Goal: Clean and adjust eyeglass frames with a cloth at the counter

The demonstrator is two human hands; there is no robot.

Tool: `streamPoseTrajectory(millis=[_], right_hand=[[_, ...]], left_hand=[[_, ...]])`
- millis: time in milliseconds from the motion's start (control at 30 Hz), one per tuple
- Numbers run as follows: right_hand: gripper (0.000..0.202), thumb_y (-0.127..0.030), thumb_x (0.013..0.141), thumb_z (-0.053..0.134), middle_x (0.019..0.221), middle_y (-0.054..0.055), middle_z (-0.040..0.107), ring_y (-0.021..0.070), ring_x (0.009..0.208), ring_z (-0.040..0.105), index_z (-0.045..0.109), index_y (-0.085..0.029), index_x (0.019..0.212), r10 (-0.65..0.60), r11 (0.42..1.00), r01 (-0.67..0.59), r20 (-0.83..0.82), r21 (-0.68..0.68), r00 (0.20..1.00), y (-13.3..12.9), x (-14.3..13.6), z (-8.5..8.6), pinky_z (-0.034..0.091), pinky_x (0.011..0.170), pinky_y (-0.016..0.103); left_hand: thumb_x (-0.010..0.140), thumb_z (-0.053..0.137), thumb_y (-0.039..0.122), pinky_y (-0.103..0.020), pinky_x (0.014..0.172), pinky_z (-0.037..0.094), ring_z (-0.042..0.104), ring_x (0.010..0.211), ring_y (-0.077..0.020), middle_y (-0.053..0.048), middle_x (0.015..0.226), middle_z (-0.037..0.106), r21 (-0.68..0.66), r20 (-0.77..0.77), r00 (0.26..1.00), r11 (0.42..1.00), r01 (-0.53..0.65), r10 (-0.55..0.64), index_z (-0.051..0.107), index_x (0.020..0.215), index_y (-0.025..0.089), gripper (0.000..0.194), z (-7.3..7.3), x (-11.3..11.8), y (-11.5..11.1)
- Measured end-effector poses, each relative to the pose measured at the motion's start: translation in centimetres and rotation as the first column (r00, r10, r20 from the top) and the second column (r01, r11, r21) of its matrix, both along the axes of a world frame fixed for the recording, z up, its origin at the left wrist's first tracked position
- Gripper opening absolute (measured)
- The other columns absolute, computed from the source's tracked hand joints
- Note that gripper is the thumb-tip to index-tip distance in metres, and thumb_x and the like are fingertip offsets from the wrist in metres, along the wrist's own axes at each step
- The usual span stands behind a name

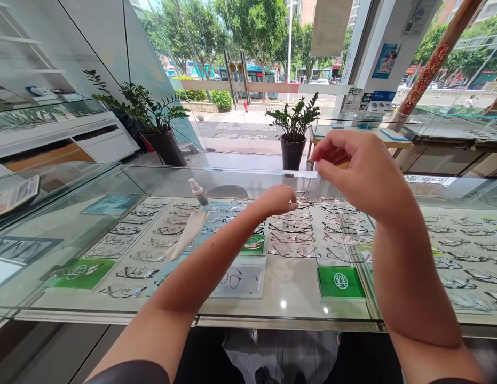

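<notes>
Counter (pixel 288 320), glass-topped; eyeglasses (pixel 294 249) in rows beneath, presumably for display. Right hand (pixel 352 162), raised, fingers curled narrow; left hand (pixel 281 199), lower, fingers bent; whether either grips anything, cannot tell. Cloth (pixel 190 232), spray bottle (pixel 198 193): atop glass, apparently within easy reach.

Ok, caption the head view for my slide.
Left hand and right hand over a glass display counter with rows of eyeglasses, a spray bottle to their left.
</notes>
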State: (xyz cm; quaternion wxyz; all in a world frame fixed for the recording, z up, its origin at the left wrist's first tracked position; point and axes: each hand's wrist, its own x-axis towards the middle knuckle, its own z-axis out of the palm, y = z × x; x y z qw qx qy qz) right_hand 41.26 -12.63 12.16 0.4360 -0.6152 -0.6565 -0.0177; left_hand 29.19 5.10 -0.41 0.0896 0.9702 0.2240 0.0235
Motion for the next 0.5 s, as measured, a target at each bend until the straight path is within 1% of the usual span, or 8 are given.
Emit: streamPoseTrajectory(millis=[33, 100, 167, 233, 333, 367, 433, 500], right_hand=[[0.004, -0.021, 0.087, 0.071, 0.081, 0.004, 0.073, 0.0192, 0.076, 0.064, 0.075, -0.022, 0.086, -0.010, 1.000, 0.010, -0.003, -0.004, 1.000, -0.1, 0.0, 0.0, 0.051, 0.069, 0.036], [0.005, -0.021, 0.087, 0.070, 0.081, 0.004, 0.074, 0.0190, 0.074, 0.064, 0.075, -0.022, 0.086, -0.033, 0.999, 0.033, -0.005, -0.013, 0.999, -0.3, -0.1, 0.1, 0.048, 0.066, 0.036], [0.007, -0.021, 0.086, 0.069, 0.080, 0.004, 0.074, 0.0183, 0.071, 0.063, 0.075, -0.022, 0.086, -0.055, 0.998, 0.055, 0.002, -0.034, 0.998, -0.4, -0.1, 0.0, 0.045, 0.064, 0.035], [0.009, -0.021, 0.086, 0.068, 0.078, 0.003, 0.073, 0.0174, 0.068, 0.061, 0.076, -0.023, 0.087, -0.072, 0.995, 0.073, 0.012, -0.071, 0.997, -0.2, -0.1, -0.1, 0.042, 0.062, 0.035], [0.011, -0.024, 0.089, 0.067, 0.078, 0.003, 0.074, 0.0172, 0.066, 0.060, 0.078, -0.023, 0.087, -0.091, 0.988, 0.092, 0.016, -0.124, 0.996, 0.4, 0.1, -0.5, 0.041, 0.063, 0.036], [0.013, -0.029, 0.091, 0.067, 0.078, 0.003, 0.075, 0.0176, 0.067, 0.061, 0.078, -0.023, 0.086, -0.103, 0.986, 0.104, 0.016, -0.129, 0.995, 0.7, 0.1, -0.6, 0.041, 0.064, 0.037], [0.024, -0.042, 0.095, 0.069, 0.077, 0.004, 0.075, 0.0187, 0.069, 0.062, 0.078, -0.022, 0.084, -0.143, 0.984, 0.142, -0.002, -0.109, 0.990, 1.2, 0.1, -0.9, 0.041, 0.065, 0.037], [0.031, -0.050, 0.096, 0.070, 0.078, 0.005, 0.076, 0.0188, 0.069, 0.061, 0.079, -0.022, 0.086, -0.137, 0.989, 0.134, -0.053, -0.058, 0.989, 1.5, 0.0, -1.1, 0.041, 0.065, 0.037]], left_hand=[[0.094, 0.063, 0.031, -0.037, 0.086, 0.053, 0.073, 0.099, -0.0268, -0.009, 0.103, 0.085, -0.027, 0.033, 0.999, 1.000, -0.005, 0.006, 0.087, 0.097, 0.021, 0.026, 0.6, -0.3, 0.1], [0.095, 0.063, 0.037, -0.037, 0.083, 0.054, 0.073, 0.091, -0.0243, -0.008, 0.099, 0.085, -0.115, 0.151, 0.987, 0.993, -0.031, 0.048, 0.087, 0.096, 0.021, 0.029, 1.9, -1.1, 0.4], [0.094, 0.065, 0.043, -0.036, 0.080, 0.053, 0.072, 0.083, -0.0223, -0.007, 0.092, 0.084, -0.229, 0.319, 0.939, 0.972, -0.057, 0.130, 0.087, 0.094, 0.021, 0.032, 3.5, -1.9, 0.4], [0.093, 0.067, 0.047, -0.037, 0.082, 0.054, 0.071, 0.083, -0.0213, -0.007, 0.092, 0.084, -0.319, 0.476, 0.853, 0.946, -0.060, 0.215, 0.087, 0.095, 0.021, 0.033, 5.2, -2.7, -0.1], [0.091, 0.069, 0.044, -0.037, 0.088, 0.056, 0.073, 0.091, -0.0202, -0.007, 0.101, 0.086, -0.418, 0.659, 0.691, 0.908, 0.011, 0.295, 0.087, 0.102, 0.022, 0.031, 7.5, -3.8, -1.8], [0.091, 0.069, 0.043, -0.037, 0.091, 0.056, 0.073, 0.094, -0.0198, -0.006, 0.104, 0.086, -0.444, 0.704, 0.639, 0.895, 0.054, 0.311, 0.087, 0.106, 0.023, 0.030, 8.2, -4.1, -2.6], [0.091, 0.070, 0.038, -0.037, 0.095, 0.057, 0.074, 0.100, -0.0195, -0.005, 0.106, 0.086, -0.467, 0.770, 0.543, 0.877, 0.118, 0.337, 0.087, 0.110, 0.025, 0.029, 9.3, -4.7, -4.3], [0.090, 0.071, 0.034, -0.037, 0.096, 0.058, 0.074, 0.103, -0.0196, -0.004, 0.112, 0.086, -0.455, 0.809, 0.484, 0.877, 0.158, 0.333, 0.087, 0.109, 0.027, 0.026, 10.1, -5.2, -5.8]])
